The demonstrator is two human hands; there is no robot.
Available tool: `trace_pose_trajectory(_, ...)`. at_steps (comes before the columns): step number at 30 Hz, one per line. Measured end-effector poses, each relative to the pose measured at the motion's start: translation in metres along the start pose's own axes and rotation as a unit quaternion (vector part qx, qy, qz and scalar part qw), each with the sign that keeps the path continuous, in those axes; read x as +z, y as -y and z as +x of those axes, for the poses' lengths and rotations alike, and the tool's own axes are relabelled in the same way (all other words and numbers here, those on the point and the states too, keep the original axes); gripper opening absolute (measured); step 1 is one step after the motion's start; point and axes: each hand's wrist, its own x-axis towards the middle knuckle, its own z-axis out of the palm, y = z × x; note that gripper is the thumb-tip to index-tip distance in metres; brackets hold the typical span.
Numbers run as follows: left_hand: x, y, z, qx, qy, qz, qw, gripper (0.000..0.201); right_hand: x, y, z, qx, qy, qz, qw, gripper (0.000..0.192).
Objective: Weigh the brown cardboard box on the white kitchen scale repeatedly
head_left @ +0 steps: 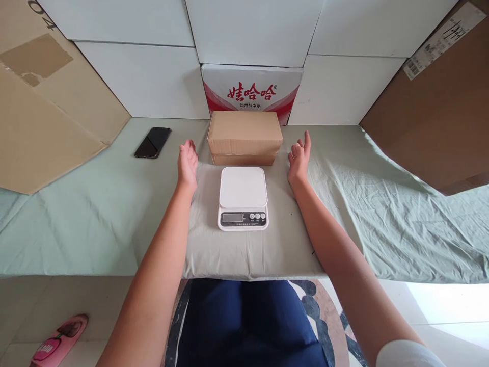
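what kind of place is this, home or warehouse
Probably a home packing corner rather than a warehouse: a small kitchen scale sits on a cloth-covered surface, a plain cardboard box lies between the open left hand and right hand, and a pink slipper lies on the floor.

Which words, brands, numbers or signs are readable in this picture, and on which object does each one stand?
"娃哈哈", red letters, on the white and red carton behind the brown box.
"饮用纯净水", small dark print under that brand, same carton.
"04", black marks, cut by the frame edge, on the cardboard sheet at left.
Shipping label on the right cardboard: too small to read.
Scale display and button labels: unreadable.
Pink slipper print: blurred.
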Motion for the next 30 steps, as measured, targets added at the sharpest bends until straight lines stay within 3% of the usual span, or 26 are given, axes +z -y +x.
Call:
trace_pose_trajectory(9, 0.0, 0.002, 0.001, 0.009, 0.015, 0.015, 1.0, 0.089, 0.004, 0.011, -0.003, 0.032, -0.016, 0.035, 0.999, 0.082)
trace_pose_trajectory(18, 0.003, 0.001, -0.001, 0.004, 0.029, 0.025, 0.999, 0.092, 0.002, 0.007, -0.001, 0.024, 0.022, 0.013, 0.999, 0.084)
trace_pose_trajectory(30, 0.007, -0.003, -0.006, -0.004, 0.031, 0.014, 0.999, 0.094, 0.005, 0.017, -0.003, 0.057, 0.0, 0.064, 0.996, 0.082)
